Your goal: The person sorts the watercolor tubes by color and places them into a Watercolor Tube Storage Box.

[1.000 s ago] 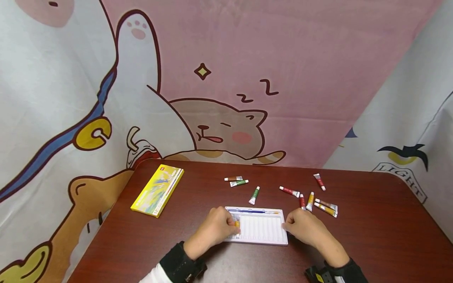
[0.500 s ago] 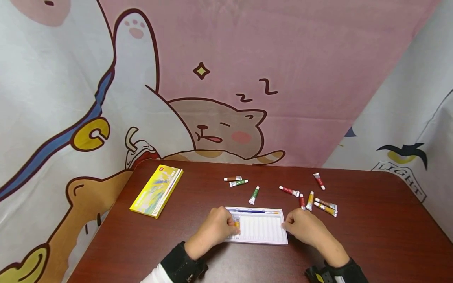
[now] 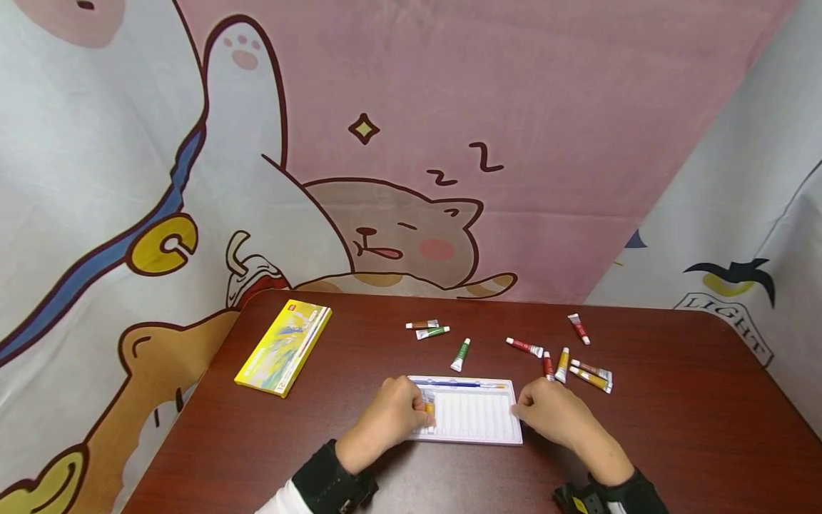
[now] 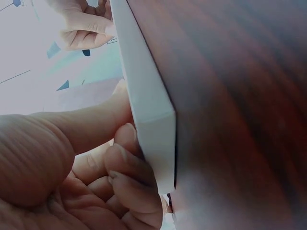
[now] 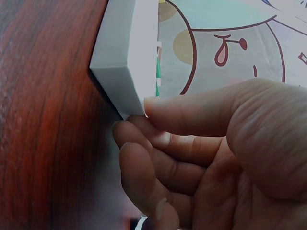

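White tray [image 3: 475, 417], blue paintbrush [image 3: 452, 384], blue-streaked yellow box [image 3: 282, 348], green tubes [image 3: 459, 355], red tubes [image 3: 524, 347], reddish wood-grained table [image 3: 681, 442]

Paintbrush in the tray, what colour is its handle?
The handle is blue, clearest in the head view.

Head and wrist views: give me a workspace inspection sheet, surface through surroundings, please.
Surface: dark reddish-brown wood-grain table.
Job's things: white rectangular tray, holding a slim blue paintbrush and at least one small yellow-banded tube.
Clutter: nine small red, yellow, green and brown paint tubes outside the tray; flat yellow rectangular box at left.
Hands: left hand grips the tray's left end; right hand pinches its right edge.
Cables: nothing seen.
Surroundings: pink-and-white backdrop with cartoon animals.
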The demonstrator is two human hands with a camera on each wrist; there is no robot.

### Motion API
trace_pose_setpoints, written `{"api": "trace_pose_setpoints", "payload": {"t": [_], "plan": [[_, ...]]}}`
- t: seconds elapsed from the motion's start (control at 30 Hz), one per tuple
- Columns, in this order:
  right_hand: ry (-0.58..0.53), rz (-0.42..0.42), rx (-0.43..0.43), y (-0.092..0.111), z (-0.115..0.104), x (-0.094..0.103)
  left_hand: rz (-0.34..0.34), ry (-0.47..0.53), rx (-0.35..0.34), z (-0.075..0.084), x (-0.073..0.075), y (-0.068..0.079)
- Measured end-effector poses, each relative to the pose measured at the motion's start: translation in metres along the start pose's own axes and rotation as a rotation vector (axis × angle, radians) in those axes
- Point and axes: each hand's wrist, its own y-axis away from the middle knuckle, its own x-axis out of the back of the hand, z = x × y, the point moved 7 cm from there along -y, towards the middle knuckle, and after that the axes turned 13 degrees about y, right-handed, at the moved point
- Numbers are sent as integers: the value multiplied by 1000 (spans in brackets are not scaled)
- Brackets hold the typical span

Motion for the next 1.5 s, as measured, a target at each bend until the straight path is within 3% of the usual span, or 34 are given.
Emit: {"api": "trace_pose_setpoints", "payload": {"t": [0.23, 0.57, 0.77, 0.93, 1.17, 1.5], "plan": [[7, 8, 7, 0, -2, 1, 5, -2, -19, 1, 0, 0], [17, -15, 15, -1, 0, 1, -4, 2, 5, -1, 2, 0], [46, 120, 57, -5, 18, 22, -13, 5, 14, -3, 2, 1], [130, 205, -5, -3, 56, 41, -36, 25, 48, -4, 0, 0], [210, 148, -135, -2, 95, 42, -52, 46, 68, -6, 0, -2], [220, 60, -167, -5, 105, 33, -50, 51, 47, -5, 2, -2]]}}
